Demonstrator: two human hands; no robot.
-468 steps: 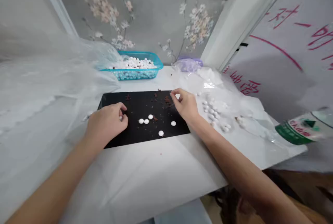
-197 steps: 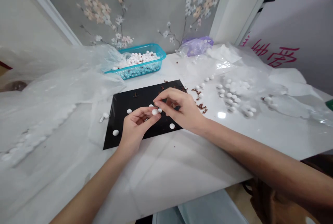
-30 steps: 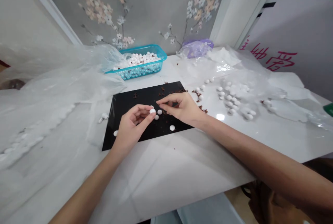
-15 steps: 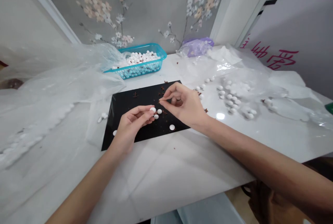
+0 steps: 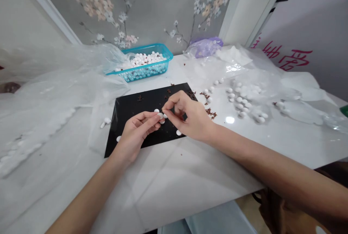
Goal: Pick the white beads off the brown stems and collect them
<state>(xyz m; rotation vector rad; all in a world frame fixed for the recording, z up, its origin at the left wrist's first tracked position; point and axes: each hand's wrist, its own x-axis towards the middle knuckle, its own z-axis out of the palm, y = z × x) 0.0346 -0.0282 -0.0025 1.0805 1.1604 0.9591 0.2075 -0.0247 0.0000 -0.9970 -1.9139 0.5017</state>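
Note:
Between the thumb and fingers of my left hand [image 5: 141, 127] is a small round white bead [image 5: 160, 116]. My right hand [image 5: 187, 112] is closed in a pinch right beside that bead, its fingertips nearly touching it. A small brown piece showed in this pinch a moment ago; now the fingertips mostly hide it. Under both hands lies a black board [image 5: 127, 107] with a few loose white beads, one of them a bead [image 5: 178, 132] below my right hand. Small brown pieces [image 5: 140, 98] are scattered over the board's far part.
A blue basket [image 5: 148, 72] full of white beads stands behind the board. More brown bits [image 5: 210, 113] and loose white beads [image 5: 240, 105] lie to the right. Clear plastic bags [image 5: 59, 71] cover the left side, and a purple packet [image 5: 208, 47] rests against the wall.
My right hand has moved left and slightly down, bringing its pinched fingertips to the bead. My left hand keeps hold of the bead in nearly the same place.

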